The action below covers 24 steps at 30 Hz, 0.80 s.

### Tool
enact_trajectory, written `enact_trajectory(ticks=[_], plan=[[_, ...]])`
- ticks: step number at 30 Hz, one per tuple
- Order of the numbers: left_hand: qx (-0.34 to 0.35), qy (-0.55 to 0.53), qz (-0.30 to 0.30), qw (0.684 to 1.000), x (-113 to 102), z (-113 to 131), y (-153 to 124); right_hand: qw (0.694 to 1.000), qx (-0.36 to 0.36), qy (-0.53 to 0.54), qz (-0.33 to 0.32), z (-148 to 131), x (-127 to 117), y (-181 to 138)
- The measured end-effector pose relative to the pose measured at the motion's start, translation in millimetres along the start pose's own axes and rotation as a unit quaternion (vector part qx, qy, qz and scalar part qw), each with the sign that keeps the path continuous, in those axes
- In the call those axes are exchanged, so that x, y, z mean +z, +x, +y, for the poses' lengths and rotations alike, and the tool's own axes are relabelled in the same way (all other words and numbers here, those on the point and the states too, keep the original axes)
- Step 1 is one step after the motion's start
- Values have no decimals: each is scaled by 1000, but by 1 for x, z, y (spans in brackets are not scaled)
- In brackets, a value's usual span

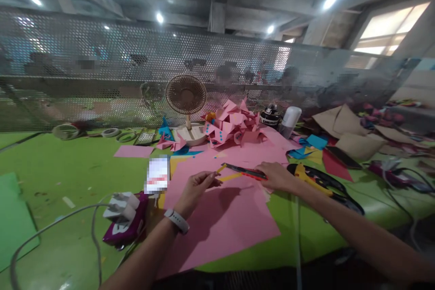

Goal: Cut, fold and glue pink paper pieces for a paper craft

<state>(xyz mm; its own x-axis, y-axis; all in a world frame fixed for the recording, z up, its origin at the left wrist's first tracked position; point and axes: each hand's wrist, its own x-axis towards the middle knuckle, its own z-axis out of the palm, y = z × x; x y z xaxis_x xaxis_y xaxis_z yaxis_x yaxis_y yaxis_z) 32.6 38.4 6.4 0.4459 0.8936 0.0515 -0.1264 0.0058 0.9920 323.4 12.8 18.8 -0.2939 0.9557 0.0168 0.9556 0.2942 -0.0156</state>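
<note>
My left hand (204, 181), with a pale watch on its wrist, pinches a narrow yellow strip (221, 169) above the pink paper sheets (217, 222). My right hand (273, 175) grips a slim black-and-red tool (244, 171); its exact kind is not clear. The tool's dark tip points left and lies close to the strip. Another yellow piece (231, 176) shows just under the tool. Past both hands rises a heap of folded pink paper shapes (234, 122), some with blue dots.
Behind the sheets stands a small fan (186, 95). At left are a phone (157, 174), a purple power strip (124, 231) with white plugs and cords, and tape rolls (66, 132). A black-and-yellow object (316, 181) lies right, near brown paper (340, 120). A perforated screen (112, 68) bounds the green table.
</note>
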Motion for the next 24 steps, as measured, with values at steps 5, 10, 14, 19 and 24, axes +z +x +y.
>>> enact_trajectory(ticks=[5,10,14,19,24], plan=[[-7,-8,11,1000,-3,-2,1,1000,-13,-15,14,5,-12,20],[-1,-2,9,1000,-6,-2,2,998,23,-25,54,10,-23,32],[-3,5,17,1000,-5,-1,2,1000,28,-11,-8,9,-13,20],[-10,-7,17,1000,-3,-2,2,997,43,15,-64,14,-3,14],[3,-33,21,999,-4,-3,1,992,58,39,-107,23,-2,20]])
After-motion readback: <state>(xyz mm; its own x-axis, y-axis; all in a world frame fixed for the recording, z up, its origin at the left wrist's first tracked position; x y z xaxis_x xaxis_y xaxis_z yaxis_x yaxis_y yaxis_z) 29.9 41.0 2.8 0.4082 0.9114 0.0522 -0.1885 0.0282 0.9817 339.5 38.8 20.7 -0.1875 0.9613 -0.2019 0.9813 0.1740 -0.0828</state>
